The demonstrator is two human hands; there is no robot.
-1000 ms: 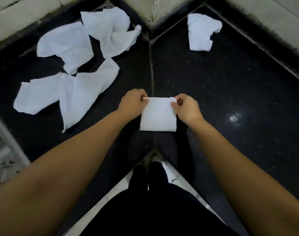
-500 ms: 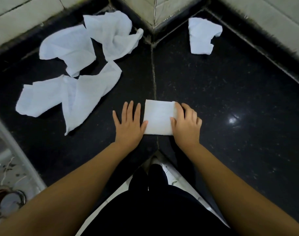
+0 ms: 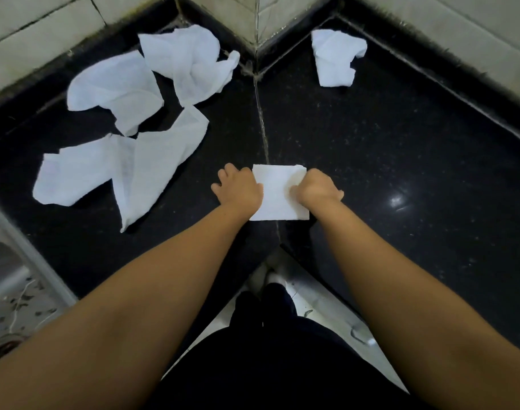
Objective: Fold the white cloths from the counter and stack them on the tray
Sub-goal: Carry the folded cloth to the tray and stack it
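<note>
A small folded white cloth (image 3: 278, 193) lies on the black counter (image 3: 385, 149) right in front of me, over the seam between two slabs. My left hand (image 3: 239, 189) grips its left edge with curled fingers. My right hand (image 3: 317, 186) is closed on its right edge. Several unfolded white cloths lie at the back left: one crumpled by the corner (image 3: 190, 63), one beside it (image 3: 113, 87), and a long spread one (image 3: 122, 170). Another crumpled cloth (image 3: 337, 57) sits at the back right. No tray is in view.
A steel sink (image 3: 7, 279) with a drain is set into the counter at the left edge. Tiled walls (image 3: 252, 13) meet in a corner behind the cloths. The counter's front edges form an inward corner above my legs and the pale floor (image 3: 320, 297).
Half a second ago both hands lay flat, the left beside the folded cloth and the right on it. Now both hands have curled shut on its side edges.
</note>
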